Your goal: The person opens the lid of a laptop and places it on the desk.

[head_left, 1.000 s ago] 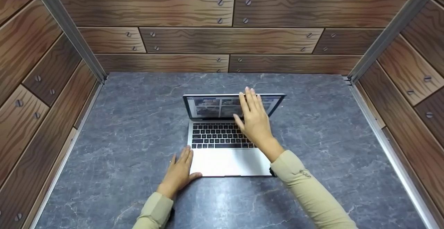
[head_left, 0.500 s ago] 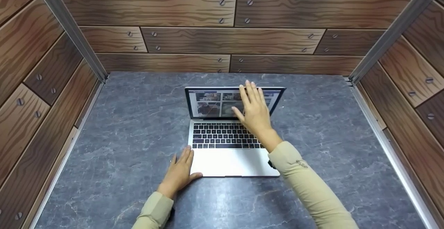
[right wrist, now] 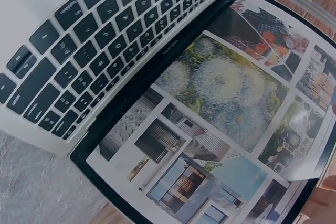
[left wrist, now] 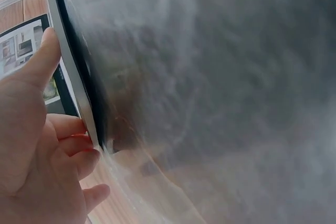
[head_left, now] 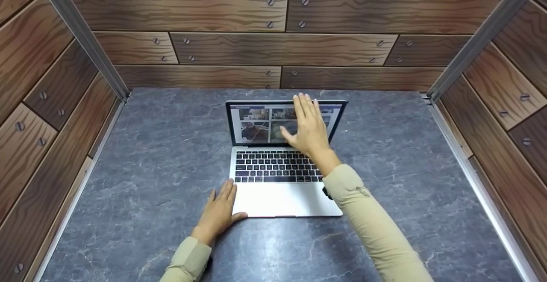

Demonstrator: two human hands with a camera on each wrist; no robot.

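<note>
A silver laptop (head_left: 265, 201) with a black keyboard (head_left: 273, 166) lies on the table, its screen (head_left: 254, 130) lit with several pictures and tilted up. At the base's front left corner rests my left hand (head_left: 217, 213), fairly straight fingers along the side and thumb at the front edge. The left wrist view shows the thumb (left wrist: 47, 59) against the silver edge. My right hand (head_left: 310, 130) lies across the screen's right half, its straight fingertips reaching over the top edge. In the right wrist view, only bits of its fingers (right wrist: 320, 203) show beside the lid's edge.
The table (head_left: 162, 154) has a grey marbled surface. Wood-patterned walls (head_left: 230, 47) stand at the back and both sides, with metal posts (head_left: 81, 38) at the rear corners and a metal strip (head_left: 478, 188) along the right edge.
The laptop's lid has tilted further back, so more of the screen and its pictures shows. My right hand has moved away from me with it; my left hand has stayed at the base.
</note>
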